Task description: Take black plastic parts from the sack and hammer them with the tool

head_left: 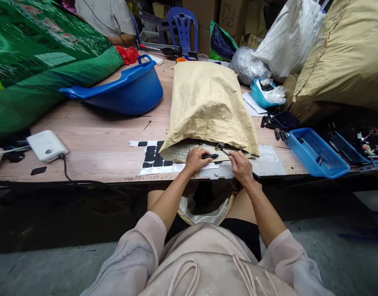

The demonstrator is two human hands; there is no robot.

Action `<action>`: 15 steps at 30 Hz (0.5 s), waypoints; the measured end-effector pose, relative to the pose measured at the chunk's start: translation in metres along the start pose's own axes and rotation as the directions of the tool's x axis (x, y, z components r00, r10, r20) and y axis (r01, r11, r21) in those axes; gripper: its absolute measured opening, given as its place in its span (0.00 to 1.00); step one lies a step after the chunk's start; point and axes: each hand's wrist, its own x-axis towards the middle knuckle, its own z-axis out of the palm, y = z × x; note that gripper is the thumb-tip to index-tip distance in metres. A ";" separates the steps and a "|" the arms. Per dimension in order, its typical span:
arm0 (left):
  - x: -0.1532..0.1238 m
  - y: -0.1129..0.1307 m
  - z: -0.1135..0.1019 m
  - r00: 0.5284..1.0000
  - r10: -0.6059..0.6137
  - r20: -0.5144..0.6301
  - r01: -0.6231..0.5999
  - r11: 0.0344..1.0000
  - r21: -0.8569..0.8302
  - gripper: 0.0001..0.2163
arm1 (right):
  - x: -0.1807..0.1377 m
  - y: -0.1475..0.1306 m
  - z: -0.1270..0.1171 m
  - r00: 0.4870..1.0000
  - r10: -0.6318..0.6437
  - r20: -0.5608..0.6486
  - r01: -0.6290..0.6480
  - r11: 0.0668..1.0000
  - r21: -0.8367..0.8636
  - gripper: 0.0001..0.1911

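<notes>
My left hand (196,160) is closed on a small black piece (211,156), pinched at the mouth of a tan woven sack (207,98) lying on the table. In my right hand (242,167) is a small hammer (220,146). Its dark head points toward the sack opening, close to the black piece, and a metal shaft runs back into my fingers. The sack's pale inner lining (179,151) shows around both hands. What lies deeper in the sack is hidden. Left of it, a white sheet (145,170) carries several black rounded pads (150,156).
A blue basin (130,90) and a large green bag (53,61) occupy the left. Nearer lies a white box with a cable (48,146). At right are a blue basket (318,152), small black parts (279,133) and a full tan sack (346,57). Another person (114,18) is across the table.
</notes>
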 end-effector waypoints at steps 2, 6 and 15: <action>0.000 0.001 0.000 1.000 -0.004 0.005 0.004 1.000 -0.004 0.07 | -0.002 -0.014 0.001 1.000 -0.016 0.021 0.016 1.000 -0.011 0.20; 0.000 0.001 0.000 1.000 -0.008 0.010 0.008 1.000 -0.011 0.07 | -0.005 -0.027 0.003 0.999 -0.031 0.012 0.032 0.998 -0.050 0.21; 0.001 0.000 0.001 1.000 -0.011 0.008 0.011 1.000 -0.009 0.07 | -0.013 -0.025 0.012 0.999 -0.038 0.040 0.041 0.994 -0.104 0.23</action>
